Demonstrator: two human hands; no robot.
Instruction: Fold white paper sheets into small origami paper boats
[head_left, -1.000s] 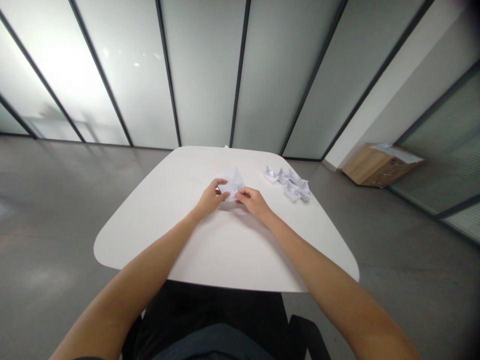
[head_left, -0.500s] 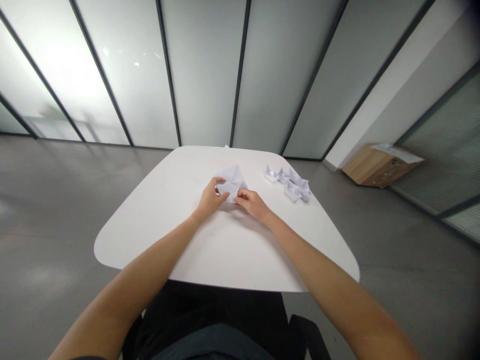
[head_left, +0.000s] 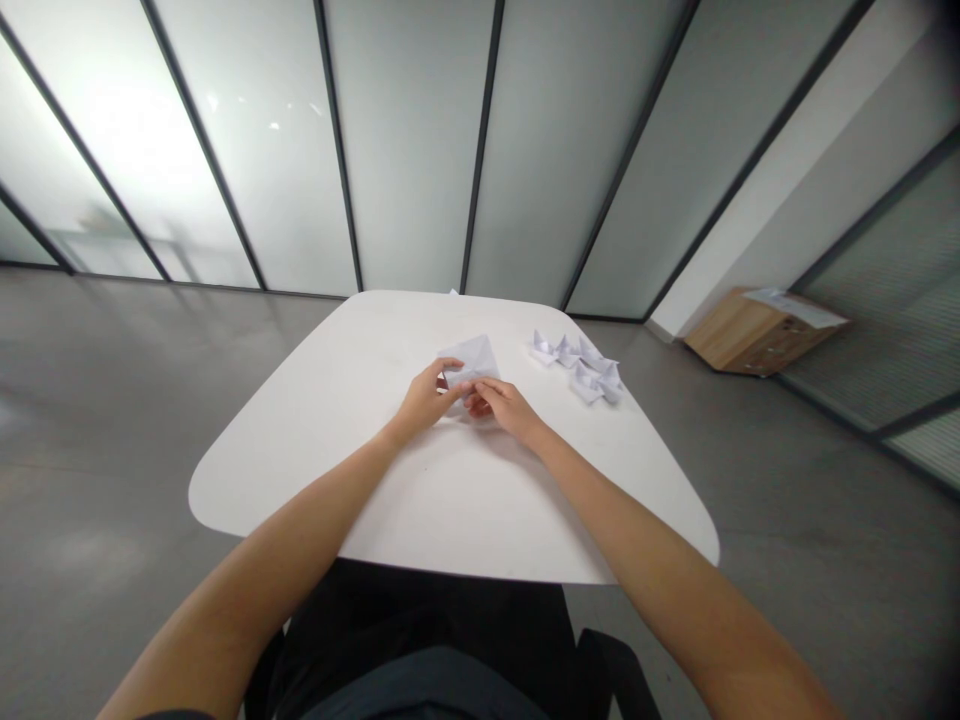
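Observation:
Both hands hold a sheet of folded white paper (head_left: 474, 356) above the middle of the white table (head_left: 330, 400). My left hand (head_left: 429, 394) grips its left side, thumb along the near edge and fingers around the left edge. At the near right, my right hand (head_left: 501, 402) pinches the paper, its thumb and fingertips close to the left thumb. Part of the paper's lower portion is hidden behind the fingers. To the right lie several folded white paper pieces with pointed tips (head_left: 592, 382), bunched together.
A cardboard box (head_left: 754, 330) stands on the grey floor to the right, by a white pillar. Frosted glass panels (head_left: 409, 150) with dark frames rise behind the table. A small white tip (head_left: 454, 292) shows at the table's far edge.
The paper's near part has been folded or tilted, so less of its face shows. My thumbs have come closer together, and the right fingers now curl beneath the near edge.

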